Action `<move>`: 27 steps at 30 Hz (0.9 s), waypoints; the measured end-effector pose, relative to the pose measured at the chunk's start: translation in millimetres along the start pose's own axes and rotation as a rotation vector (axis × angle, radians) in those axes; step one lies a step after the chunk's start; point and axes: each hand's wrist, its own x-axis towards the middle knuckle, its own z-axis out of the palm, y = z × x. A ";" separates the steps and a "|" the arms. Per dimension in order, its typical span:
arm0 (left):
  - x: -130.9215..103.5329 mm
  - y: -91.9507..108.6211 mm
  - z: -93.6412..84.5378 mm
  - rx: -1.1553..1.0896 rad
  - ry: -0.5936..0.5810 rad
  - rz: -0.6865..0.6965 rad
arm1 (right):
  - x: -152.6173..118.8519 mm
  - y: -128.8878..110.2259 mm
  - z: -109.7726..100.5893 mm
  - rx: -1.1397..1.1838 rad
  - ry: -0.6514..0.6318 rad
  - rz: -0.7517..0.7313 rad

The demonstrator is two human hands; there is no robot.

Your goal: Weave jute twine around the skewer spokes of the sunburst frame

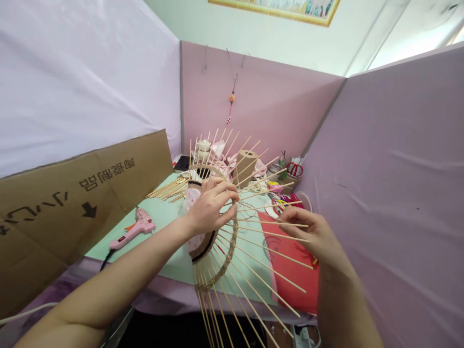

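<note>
A round frame of thin wooden sticks (272, 248) fans out in front of me. A ring of twisted twine (232, 251) is woven through the sticks. Nearer its middle are a black band (206, 247) and a pale patterned panel (194, 195). My left hand (213, 203) grips the woven ring at its upper right, thumb and fingers closed round it. A thin loop of loose twine (248, 209) shows just right of those fingers. Among the stick tips on the right, my right hand (306, 229) is closed in a pinch; what lies between its fingertips is too small to make out.
A pink glue gun (135, 229) lies on the green mat (166, 263), near loose sticks (168, 187). Behind the frame stands a twine spool (245, 166). Red sheets (295, 275) lie at right, below red-handled scissors (295, 169). A cardboard panel (108, 179) stands left.
</note>
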 end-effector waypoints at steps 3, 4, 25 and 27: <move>-0.1 0.0 2.3 0.002 -0.005 -0.004 | 2.5 -7.1 -20.5 -0.031 0.096 -0.008; -0.3 0.0 3.1 0.006 -0.008 -0.003 | 4.0 -10.4 -25.1 -0.038 0.129 -0.023; -1.6 -0.2 2.9 0.033 0.013 0.001 | -25.9 7.0 -9.7 -0.117 0.326 -0.190; -1.5 -0.4 2.7 0.047 0.025 0.001 | -24.2 17.1 -1.4 -0.090 0.179 -0.148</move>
